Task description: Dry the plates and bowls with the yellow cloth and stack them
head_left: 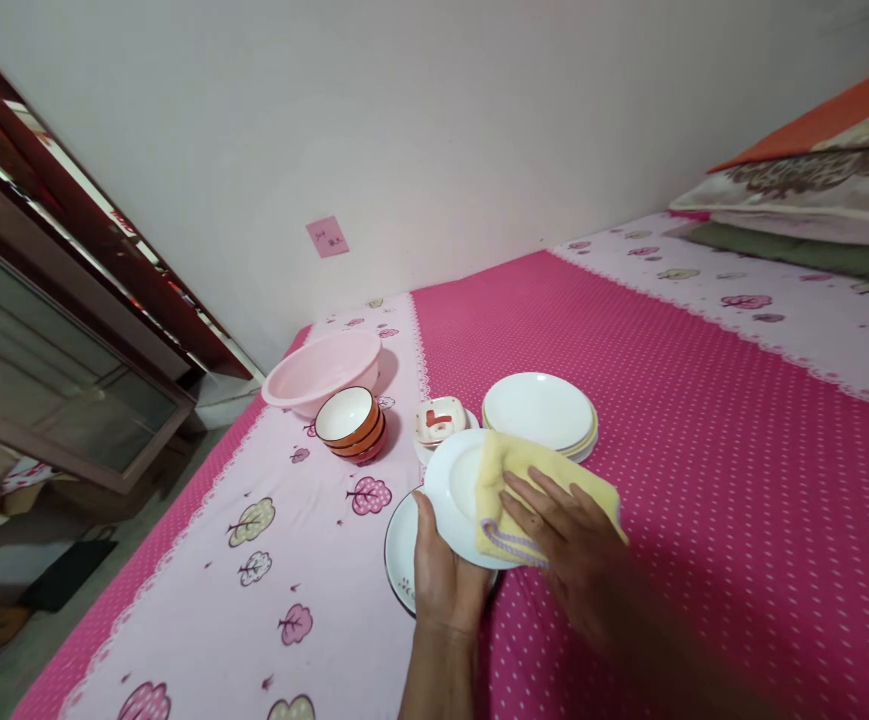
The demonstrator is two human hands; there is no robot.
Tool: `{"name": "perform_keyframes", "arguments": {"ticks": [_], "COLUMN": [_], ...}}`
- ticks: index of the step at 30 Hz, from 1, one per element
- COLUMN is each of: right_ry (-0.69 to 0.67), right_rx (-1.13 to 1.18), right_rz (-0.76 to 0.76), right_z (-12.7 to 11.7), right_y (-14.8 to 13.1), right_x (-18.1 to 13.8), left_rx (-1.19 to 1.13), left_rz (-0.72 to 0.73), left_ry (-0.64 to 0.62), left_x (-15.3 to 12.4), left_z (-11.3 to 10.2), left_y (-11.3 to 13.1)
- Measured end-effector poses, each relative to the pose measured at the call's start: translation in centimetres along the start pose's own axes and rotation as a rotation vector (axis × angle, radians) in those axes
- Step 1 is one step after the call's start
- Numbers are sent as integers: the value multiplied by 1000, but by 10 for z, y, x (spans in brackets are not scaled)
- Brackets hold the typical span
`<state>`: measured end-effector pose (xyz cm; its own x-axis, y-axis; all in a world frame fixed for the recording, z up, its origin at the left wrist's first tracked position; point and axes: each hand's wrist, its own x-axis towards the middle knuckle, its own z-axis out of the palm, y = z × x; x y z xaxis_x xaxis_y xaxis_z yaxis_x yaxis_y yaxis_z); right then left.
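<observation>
My left hand [445,585] grips a white plate [449,485] from below, with the thumb up at its near left edge. The plate is tilted above the bed. Across its right side lies a folded yellow cloth [513,470] with a purple edge, and my right hand [565,520] presses it down with bent, slightly parted fingers. Underneath the left hand, a dark-rimmed plate [401,545] with a small leaf pattern is partly hidden. Just behind the held plate are small square dishes [440,420] and a stack of white plates [539,408].
Several stacked orange-brown bowls [348,420] stand in front of a pink basin [321,370] at the left. Everything rests on a pink patterned bedspread [674,400]. Folded bedding [816,205] lies at the far right, and a white wall [464,130] bounds the back.
</observation>
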<state>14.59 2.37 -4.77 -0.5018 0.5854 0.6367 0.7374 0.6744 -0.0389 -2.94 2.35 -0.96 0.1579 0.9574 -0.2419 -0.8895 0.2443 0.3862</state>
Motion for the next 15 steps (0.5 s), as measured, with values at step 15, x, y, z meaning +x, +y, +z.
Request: {"name": "perform_keyframes", "arguments": {"ticks": [15], "right_ry": [96], "right_rx": [19], "right_rz": [-175], "right_z": [-15], "right_y": [-30], "right_x": [17], "left_rx": [-170], "left_rz": [-162], "left_ry": [108], "left_x": [-14], "left_z": [-3], "left_y": [-5]}}
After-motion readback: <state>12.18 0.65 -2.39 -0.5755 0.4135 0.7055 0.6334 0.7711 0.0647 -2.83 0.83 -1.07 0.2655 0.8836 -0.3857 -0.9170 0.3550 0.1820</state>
